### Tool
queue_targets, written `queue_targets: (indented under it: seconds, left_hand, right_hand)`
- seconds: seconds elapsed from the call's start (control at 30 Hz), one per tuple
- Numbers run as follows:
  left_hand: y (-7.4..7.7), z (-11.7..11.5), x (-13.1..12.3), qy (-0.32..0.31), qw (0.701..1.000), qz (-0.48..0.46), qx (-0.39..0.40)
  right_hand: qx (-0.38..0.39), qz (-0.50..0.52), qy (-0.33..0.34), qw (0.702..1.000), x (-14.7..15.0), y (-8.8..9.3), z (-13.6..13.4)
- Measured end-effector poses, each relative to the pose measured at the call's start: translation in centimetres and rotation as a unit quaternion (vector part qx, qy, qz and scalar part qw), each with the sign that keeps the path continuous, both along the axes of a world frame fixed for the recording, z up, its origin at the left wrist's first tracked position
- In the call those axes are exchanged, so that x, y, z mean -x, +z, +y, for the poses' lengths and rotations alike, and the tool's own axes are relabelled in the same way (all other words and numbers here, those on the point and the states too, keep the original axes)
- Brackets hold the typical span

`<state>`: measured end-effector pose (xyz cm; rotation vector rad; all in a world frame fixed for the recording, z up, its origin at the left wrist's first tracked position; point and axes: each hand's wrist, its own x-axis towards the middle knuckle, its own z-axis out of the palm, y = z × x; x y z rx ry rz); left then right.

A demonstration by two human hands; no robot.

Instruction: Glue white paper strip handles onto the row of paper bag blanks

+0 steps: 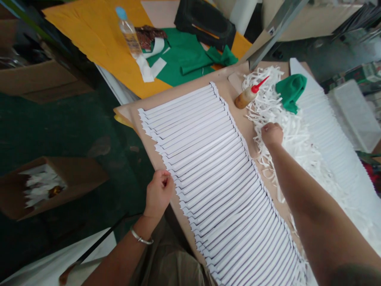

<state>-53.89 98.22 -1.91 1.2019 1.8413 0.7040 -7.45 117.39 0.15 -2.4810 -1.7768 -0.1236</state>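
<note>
A long row of overlapping white pieces (205,147) with dark edges and notched ends lies on the brown-covered table. My left hand (160,191) is at the row's left edge, thumb and fingers pinched together; what they hold, if anything, is too small to make out. Across the row, my right hand (272,134) is closed over a heap of thin white strips (300,139). Whether a strip is in its fingers is hidden. Just beyond it, a glue bottle (244,97) with a red nozzle and amber contents lies tilted, and a crumpled green cloth (291,92) rests on the strips.
Another stack of white pieces (333,131) runs along the right. Behind are yellow material (80,29), green fabric (190,51), a water bottle (129,35) and a black case (205,24). A cardboard box (86,176) with white scraps stands low at left. A metal post (276,33) rises at the table's far edge.
</note>
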Motion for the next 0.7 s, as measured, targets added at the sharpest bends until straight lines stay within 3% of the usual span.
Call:
queue_targets:
  seconds: [0.2, 0.47, 0.57, 0.7]
  left_hand:
    - [0.2, -0.1, -0.3, -0.036, 0.998, -0.058, 0.0]
    - [0.5, 1.6, -0.6, -0.139, 0.984, -0.107, 0.022]
    - [1.0, 2.9, 0.7, -0.158, 0.981, -0.108, 0.023]
    - [1.6, 5.0, 2.1, -0.183, 0.978, -0.098, 0.007]
  right_hand:
    - [-0.038, 0.01, 0.035, 0.999, -0.9, -0.4, -1.6]
    - [-0.033, 0.023, -0.027, 0.999, 0.1, -0.9, -1.5]
    - [-0.07, 0.02, -0.003, 0.997, 0.6, 0.4, -3.6]
    - [-0.104, -0.001, 0.033, 0.994, 1.7, 4.0, -7.4]
